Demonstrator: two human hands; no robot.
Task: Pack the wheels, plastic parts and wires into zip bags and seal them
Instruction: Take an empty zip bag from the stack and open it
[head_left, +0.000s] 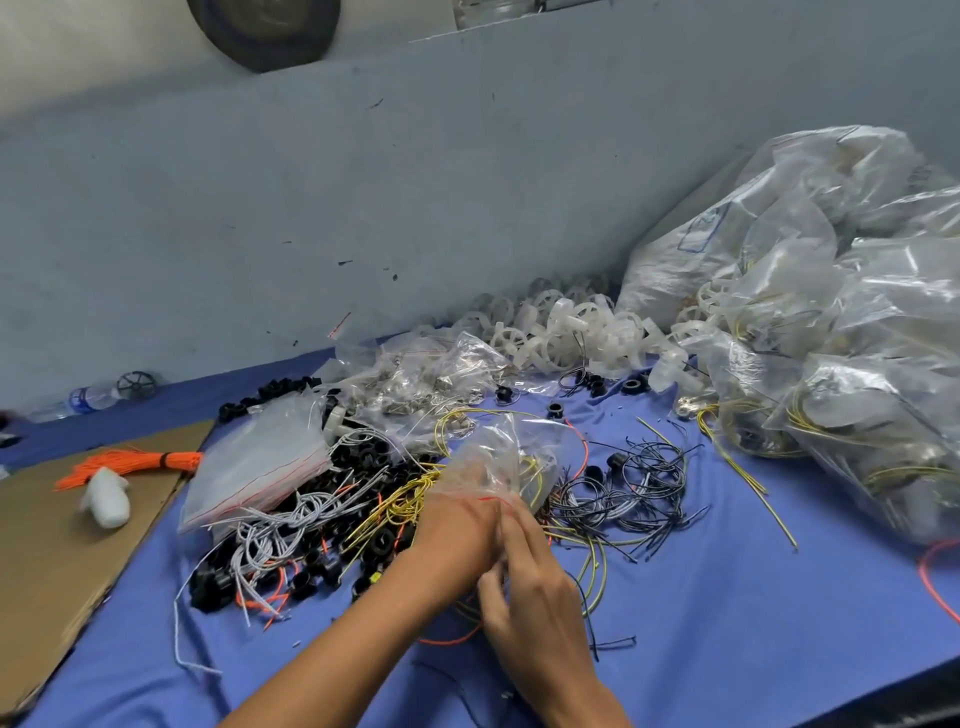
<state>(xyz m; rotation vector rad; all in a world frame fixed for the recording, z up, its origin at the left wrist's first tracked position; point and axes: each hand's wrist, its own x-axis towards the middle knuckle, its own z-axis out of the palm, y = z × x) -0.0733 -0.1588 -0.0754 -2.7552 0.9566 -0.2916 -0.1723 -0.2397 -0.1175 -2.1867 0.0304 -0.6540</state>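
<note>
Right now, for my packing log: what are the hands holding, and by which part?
The left hand and right hand both pinch a clear zip bag at its red-striped mouth edge.

Packing workshop: heaped wheels (561, 332), wires (623, 483), bags (841, 332).

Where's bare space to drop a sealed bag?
Bare blue cloth right of the right hand, between the black wires and the full bags. Also the near cardboard. Crowded: centre heap around the zip bag, white wheels at the back.
</note>
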